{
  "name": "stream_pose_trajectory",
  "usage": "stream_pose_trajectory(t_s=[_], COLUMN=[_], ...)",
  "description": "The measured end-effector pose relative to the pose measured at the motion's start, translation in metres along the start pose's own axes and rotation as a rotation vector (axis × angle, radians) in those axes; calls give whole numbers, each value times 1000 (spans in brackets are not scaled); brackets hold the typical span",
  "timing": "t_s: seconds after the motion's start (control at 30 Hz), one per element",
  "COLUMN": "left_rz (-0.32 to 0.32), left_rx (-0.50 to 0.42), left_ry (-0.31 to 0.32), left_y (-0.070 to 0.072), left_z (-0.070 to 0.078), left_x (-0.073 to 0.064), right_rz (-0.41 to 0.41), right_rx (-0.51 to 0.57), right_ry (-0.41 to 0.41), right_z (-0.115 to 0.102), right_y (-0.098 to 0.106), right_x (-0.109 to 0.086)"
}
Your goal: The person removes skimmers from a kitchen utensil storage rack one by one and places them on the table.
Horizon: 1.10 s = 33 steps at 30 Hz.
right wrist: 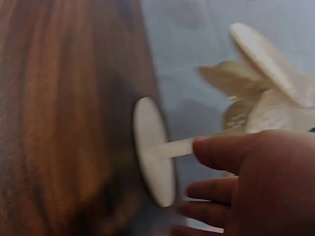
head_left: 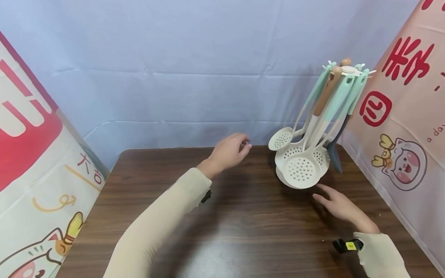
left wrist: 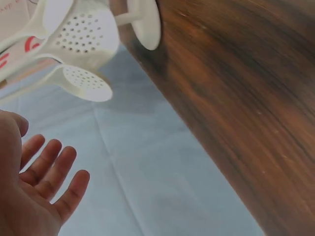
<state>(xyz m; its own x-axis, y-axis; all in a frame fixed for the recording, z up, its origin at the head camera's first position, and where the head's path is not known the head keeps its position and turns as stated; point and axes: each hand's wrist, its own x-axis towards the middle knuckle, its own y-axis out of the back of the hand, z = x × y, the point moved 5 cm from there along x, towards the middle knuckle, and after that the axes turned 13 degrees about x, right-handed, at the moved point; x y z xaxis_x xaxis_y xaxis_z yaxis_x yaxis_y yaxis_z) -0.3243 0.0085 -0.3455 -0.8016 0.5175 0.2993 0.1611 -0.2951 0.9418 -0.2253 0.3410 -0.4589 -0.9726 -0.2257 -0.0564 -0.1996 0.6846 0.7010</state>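
Note:
A rotating utensil rack, its white top (head_left: 349, 70) ringed with hooks, stands at the back right of the table. From it hang several kitchen tools with mint or brown handles, among them a white skimmer (head_left: 301, 170), a small slotted spoon (head_left: 281, 139) and a dark grey tool (head_left: 333, 154). My right hand (head_left: 337, 202) is beside the rack's lower front, fingers extended; in the right wrist view its thumb overlaps the post above the round white base (right wrist: 152, 152). To the left of the rack, my left hand (head_left: 227, 152) hovers over the table with relaxed fingers and holds nothing.
The dark wood-grain table (head_left: 167, 208) ends at the back against a pale blue cloth (head_left: 167, 96). Printed cloths flank it, one on the left (head_left: 45, 154) and one on the right (head_left: 417, 127), close to the rack.

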Motion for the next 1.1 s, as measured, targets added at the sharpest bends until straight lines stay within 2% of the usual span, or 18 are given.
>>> stream_pose_trajectory(t_s=[0.17,0.4,0.53,0.7,0.87,1.1], left_rz=[18,17,22,11,27,21], left_rx=[-37,-41,-30,-68,-109,-126], left_ry=[-23,-63,-74,-75,-75,-97], left_y=[6,8,9,9,14,16], left_z=[18,40,49,58,69,95], left_x=[8,16,20,23,27,44], right_rz=[-1,42,35,24,31,56], right_rx=[-8,-116,-142,-140,-129,-120], right_ry=[59,-13,-61,-90,-72,-48], right_z=[19,30,32,34,41,44], right_y=[-12,-20,-22,-23,-26,-27], right_x=[25,48,53,55,55,56])
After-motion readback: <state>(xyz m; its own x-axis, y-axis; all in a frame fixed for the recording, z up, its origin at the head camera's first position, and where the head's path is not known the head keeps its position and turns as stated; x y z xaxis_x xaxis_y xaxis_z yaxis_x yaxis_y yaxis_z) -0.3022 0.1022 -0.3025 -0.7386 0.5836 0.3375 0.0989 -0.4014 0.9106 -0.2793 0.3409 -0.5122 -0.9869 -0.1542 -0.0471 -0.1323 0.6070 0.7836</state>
